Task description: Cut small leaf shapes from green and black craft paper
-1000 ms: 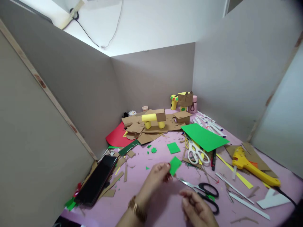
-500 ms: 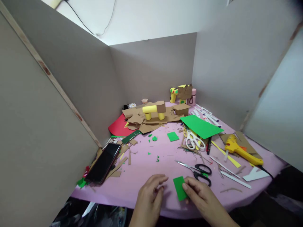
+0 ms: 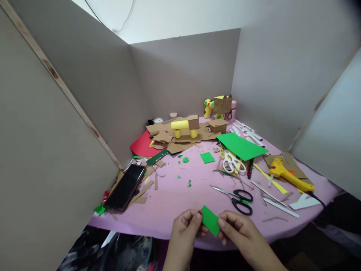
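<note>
A small green paper rectangle (image 3: 210, 221) is held above the front edge of the table, tilted, between both hands. My left hand (image 3: 186, 226) pinches its left end between thumb and fingers. At its right end, my right hand (image 3: 235, 229) grips the corner the same way. Just beyond the right hand lie black-handled scissors (image 3: 235, 197), their blades pointing left. A green paper square (image 3: 207, 157) and a small green flower cutout (image 3: 185, 160) rest farther back among tiny green scraps.
White scissors (image 3: 233, 163) sit beside a large green sheet (image 3: 242, 146). On the right is a yellow glue gun (image 3: 290, 175) with a cord; on the left, a phone (image 3: 126, 187) and cardboard strips. A yellow-and-cardboard figure (image 3: 184, 125) stands on cardboard at the back. Grey partitions (image 3: 183, 75) enclose the table.
My left hand has moved right and taken hold of the green paper's left end. The paper has turned to a slant between both hands. The camera view has shifted slightly.
</note>
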Available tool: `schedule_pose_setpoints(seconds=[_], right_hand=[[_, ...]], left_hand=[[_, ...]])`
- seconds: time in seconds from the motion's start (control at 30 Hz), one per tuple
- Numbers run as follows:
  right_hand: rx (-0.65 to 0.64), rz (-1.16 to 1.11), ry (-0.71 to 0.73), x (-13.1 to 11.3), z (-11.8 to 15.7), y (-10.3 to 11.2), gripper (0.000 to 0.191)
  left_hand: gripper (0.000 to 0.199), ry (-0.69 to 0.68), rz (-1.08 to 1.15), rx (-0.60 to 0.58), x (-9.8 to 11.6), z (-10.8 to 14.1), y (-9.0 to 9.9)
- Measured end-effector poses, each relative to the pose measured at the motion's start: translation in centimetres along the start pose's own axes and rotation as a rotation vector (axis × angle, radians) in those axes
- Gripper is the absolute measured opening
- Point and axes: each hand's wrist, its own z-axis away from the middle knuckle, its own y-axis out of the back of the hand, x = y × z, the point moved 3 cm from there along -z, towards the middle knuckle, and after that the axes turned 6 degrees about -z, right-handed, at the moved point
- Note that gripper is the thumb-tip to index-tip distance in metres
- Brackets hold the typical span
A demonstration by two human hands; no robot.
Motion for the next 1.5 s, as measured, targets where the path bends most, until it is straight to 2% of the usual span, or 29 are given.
schedule_pose_setpoints(seconds=[0.1,0.2,0.27,0.33,0.4,0.5,0.53,0.6,0.7,0.83,0.93,1.03,1.2,1.37,1.43,1.5], right_hand=[[0.021,-0.085,-0.045,0.4,-0.1,-0.1,0.033],[0.116,-0.149,-0.068,0.8,-0.1,0.0,0.031],[0.153,-0.129,-0.027,0.9,-0.1,0.1,0.029],[0.154,-0.044,0.040,0.7,0.0,0.2,0.027],[0.169,0.044,0.103,0.6,0.2,0.4,0.022],[0.215,0.128,0.201,0.4,0.5,0.9,0.018],[0.219,0.152,0.246,0.4,0.6,0.9,0.019],[0.208,0.190,0.338,0.2,1.0,1.0,0.021],[0.156,0.158,0.378,0.2,1.6,0.7,0.022],[0.162,-0.118,0.122,0.8,1.4,0.4,0.011],[0.163,-0.307,-0.074,1.0,1.0,0.1,0.026],[0.109,-0.373,-0.167,0.7,0.6,-0.3,0.037],[0.132,-0.344,-0.180,0.3,0.6,-0.3,0.037],[0.142,-0.072,-0.078,1.2,0.0,0.8,0.028],[0.191,0.037,-0.004,1.4,-0.1,1.5,0.018],[0.174,0.250,0.117,1.2,-0.2,1.8,0.013]], left_hand=[[0.037,-0.066,-0.033,0.025,0.2,-0.2,0.1],[0.029,-0.200,-0.091,0.122,0.7,0.0,0.2],[0.024,-0.247,-0.145,0.133,1.0,0.4,0.0],[0.011,-0.321,-0.266,0.107,1.3,0.9,-0.2],[0.008,-0.546,-0.465,0.106,2.0,1.6,-0.3],[0.024,-1.050,-0.716,0.145,2.7,3.1,-0.3],[0.026,-1.179,-0.762,0.164,2.6,3.4,-0.2],[0.024,-1.336,-0.835,0.203,2.3,3.7,0.1],[0.018,-1.458,-0.993,0.193,1.8,4.0,0.2],[0.017,-1.530,-1.173,0.151,2.2,4.5,0.2],[0.020,-1.580,-1.208,0.066,2.9,4.8,0.0],[0.026,-1.602,-1.253,-0.020,3.2,4.8,-0.3],[0.027,-1.609,-1.262,-0.035,2.6,4.7,-0.3],[0.021,-1.540,-1.194,0.026,1.0,3.2,0.2],[0.023,-1.446,-1.193,0.047,0.3,2.1,0.3],[0.024,-1.311,-1.199,0.059,-0.2,1.1,0.3]])
